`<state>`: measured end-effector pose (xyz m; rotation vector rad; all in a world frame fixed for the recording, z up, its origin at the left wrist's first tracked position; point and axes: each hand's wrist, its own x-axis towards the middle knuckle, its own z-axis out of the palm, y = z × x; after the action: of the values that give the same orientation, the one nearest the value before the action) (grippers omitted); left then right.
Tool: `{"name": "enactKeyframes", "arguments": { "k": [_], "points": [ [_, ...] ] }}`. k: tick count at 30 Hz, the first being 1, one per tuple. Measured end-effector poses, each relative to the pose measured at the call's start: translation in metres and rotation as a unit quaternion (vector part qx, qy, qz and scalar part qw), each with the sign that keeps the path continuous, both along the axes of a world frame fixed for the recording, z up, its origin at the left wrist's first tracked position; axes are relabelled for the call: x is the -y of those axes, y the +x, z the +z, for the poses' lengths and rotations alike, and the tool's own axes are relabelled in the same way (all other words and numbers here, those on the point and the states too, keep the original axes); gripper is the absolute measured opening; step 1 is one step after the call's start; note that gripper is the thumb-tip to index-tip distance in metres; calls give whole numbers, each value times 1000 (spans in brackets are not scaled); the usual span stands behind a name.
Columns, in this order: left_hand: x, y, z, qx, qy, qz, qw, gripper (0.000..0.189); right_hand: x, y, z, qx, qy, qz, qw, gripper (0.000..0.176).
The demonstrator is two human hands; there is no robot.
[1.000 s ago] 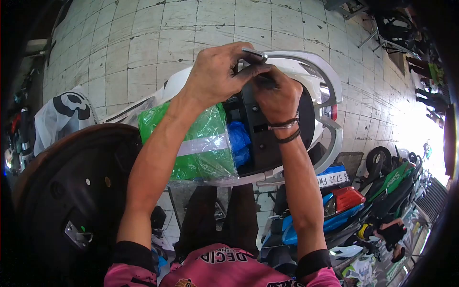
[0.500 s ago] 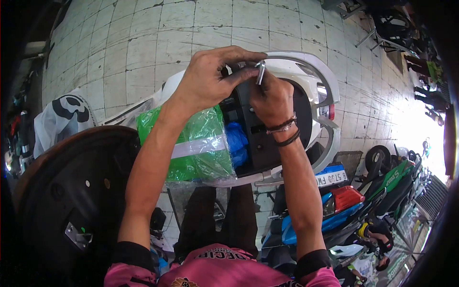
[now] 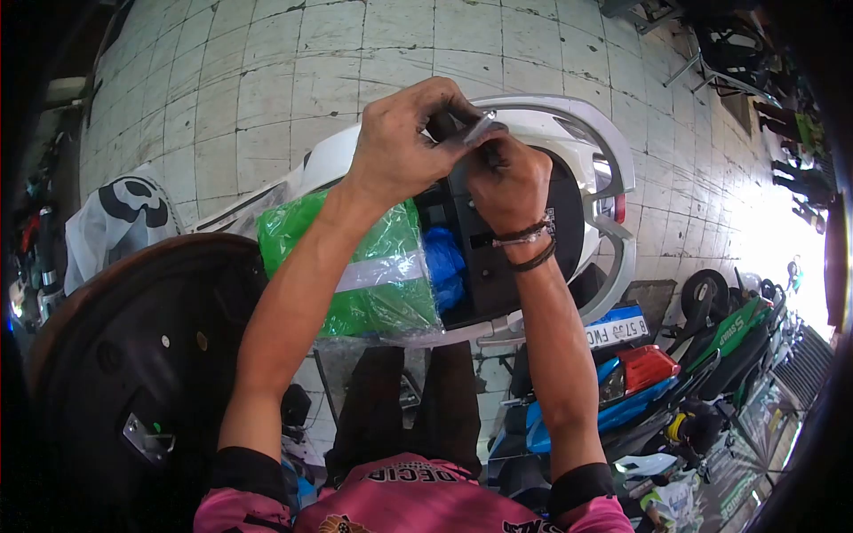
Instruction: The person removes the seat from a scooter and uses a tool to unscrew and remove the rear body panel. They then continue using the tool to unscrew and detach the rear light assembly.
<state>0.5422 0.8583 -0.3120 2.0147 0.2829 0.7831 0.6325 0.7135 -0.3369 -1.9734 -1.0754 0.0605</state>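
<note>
A small shiny metal rod [image 3: 481, 127] lies tilted between the fingertips of both hands, above the rear of a white scooter [image 3: 338, 149]. My left hand [image 3: 404, 133] is closed in a pinch at the rod, thumb and forefinger forming a ring. Curled in from the right, my right hand [image 3: 511, 182] is closed against the rod's near side, its fingertips partly hidden. Under the hands are the scooter's black rear panel [image 3: 498, 275] and silver grab rail [image 3: 619, 178]. A green plastic-wrapped package [image 3: 355, 306] and a blue plastic bag [image 3: 442, 262] sit left of that panel.
The raised seat [image 3: 133, 355] shows its black underside at the left. Beyond it hangs a white plastic bag [image 3: 98, 235]. A blue scooter [image 3: 569, 417] and a green one [image 3: 733, 324] stand at the right, near the licence plate [image 3: 617, 330]. White tiles [image 3: 267, 80] cover the floor.
The metal rod has turned from nearly upright to a slant. My left wrist has shifted slightly right, and the fingers of both hands have changed position around the rod.
</note>
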Motion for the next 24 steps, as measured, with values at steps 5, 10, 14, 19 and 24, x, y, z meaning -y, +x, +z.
{"name": "enactKeyframes", "arguments": {
  "k": [5, 10, 14, 19, 24],
  "points": [
    [7, -8, 14, -24, -21, -31, 999, 19, 0, 11, 0, 16, -20, 40, 999, 20],
    [-7, -7, 9, -19, -43, -64, 997, 20, 0, 11, 15, -54, -56, 66, 995, 28],
    [-10, -8, 3, -35, -13, -40, 998, 22, 1, 3, 6, -40, 11, 17, 999, 21],
    [-2, -4, 12, -2, -58, -51, 997, 22, 0, 10, 8, -33, 1, 37, 999, 16],
    [-10, -2, 6, -37, -60, -33, 997, 25, -2, 8, 16, -77, -24, 30, 996, 16]
  ]
}}
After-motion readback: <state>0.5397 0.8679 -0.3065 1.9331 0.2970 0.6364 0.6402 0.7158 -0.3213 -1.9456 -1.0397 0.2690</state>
